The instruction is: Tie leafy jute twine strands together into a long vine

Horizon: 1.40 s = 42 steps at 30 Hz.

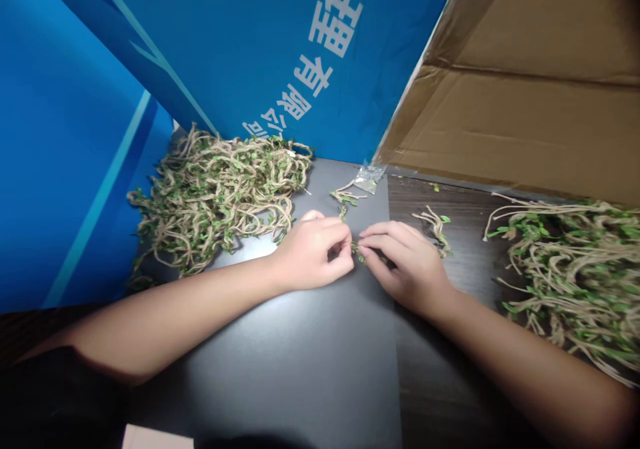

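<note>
One pale, flat-edged thing (158,438) pokes in at the very bottom, left of centre, too cut off to say what it is. Close by on the left there's a dark sleeve (65,395), with the bare left forearm coming out of it.

Both hands meet over the grey sheet (310,362), which lies on a dark wood-look tabletop (425,382). The left hand (315,252) is curled in, thumb and forefinger pinched on a bit of leafy twine (355,249). The right hand (413,262) is looser, fingers gently bent, with the tips right at that same bit; can't tell if they're actually closed on it. So the twine sits in the small gap between the two hands, mostly hidden by fingers.

Off to the right is a big heap of cut strands (580,269), tan cords with green leaves, and a short loose piece (440,229) lies just beyond the right hand. On the left, a tangled pile (220,195) of similar stuff leans near the blue panels (240,49). Past the hands, a frayed sprig (345,197) lies near a little clear packet (369,178). Furthest back: those panels, one with white characters, and brown cardboard (535,122) on the right.
</note>
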### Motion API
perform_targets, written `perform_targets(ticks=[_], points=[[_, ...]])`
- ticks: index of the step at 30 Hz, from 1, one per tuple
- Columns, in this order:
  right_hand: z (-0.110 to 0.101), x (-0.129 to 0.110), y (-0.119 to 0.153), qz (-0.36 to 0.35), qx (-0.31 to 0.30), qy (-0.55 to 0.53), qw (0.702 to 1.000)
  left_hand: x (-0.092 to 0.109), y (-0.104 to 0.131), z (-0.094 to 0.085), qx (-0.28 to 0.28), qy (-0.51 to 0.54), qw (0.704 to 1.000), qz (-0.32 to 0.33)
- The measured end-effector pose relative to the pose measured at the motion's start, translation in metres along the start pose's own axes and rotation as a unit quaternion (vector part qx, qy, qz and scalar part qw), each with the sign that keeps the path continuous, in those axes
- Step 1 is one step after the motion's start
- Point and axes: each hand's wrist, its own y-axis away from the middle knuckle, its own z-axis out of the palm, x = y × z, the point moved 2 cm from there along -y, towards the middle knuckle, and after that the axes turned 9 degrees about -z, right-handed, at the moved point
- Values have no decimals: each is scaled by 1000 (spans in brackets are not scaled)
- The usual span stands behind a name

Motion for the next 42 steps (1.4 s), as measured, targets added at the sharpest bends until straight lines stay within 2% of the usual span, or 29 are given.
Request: perform_targets(ticks=[6, 9, 13, 15, 21, 23, 30, 37, 39, 42], points=[[-3, 3, -3, 65, 26, -54, 996, 0, 0, 0, 6, 13, 1000, 9], [-3, 1, -3, 43, 29, -32, 998, -1, 0, 0, 12, 11, 1000, 14], [-1, -2, -1, -11, -1, 20, 1000, 0, 0, 0, 11, 6, 1000, 12], [0, -2, 0, -12, -6, 26, 1000, 0, 0, 0, 10, 6, 1000, 12], [-4, 4, -2, 63, 24, -16, 998, -1, 1, 0, 15, 9, 1000, 17], [-4, 4, -3, 69, 29, -14, 997, -1, 1, 0, 18, 9, 1000, 20], [-1, -3, -1, -6, -22, 39, 999, 0, 0, 1, 30, 7, 999, 27], [-6, 9, -2, 97, 58, -2, 994, 0, 0, 0, 24, 9, 1000, 18], [-6, 8, -2, 89, 53, 9, 995, 0, 0, 0, 23, 6, 1000, 16], [-6, 2, -3, 34, 22, 26, 999, -1, 0, 0, 24, 2, 999, 21]])
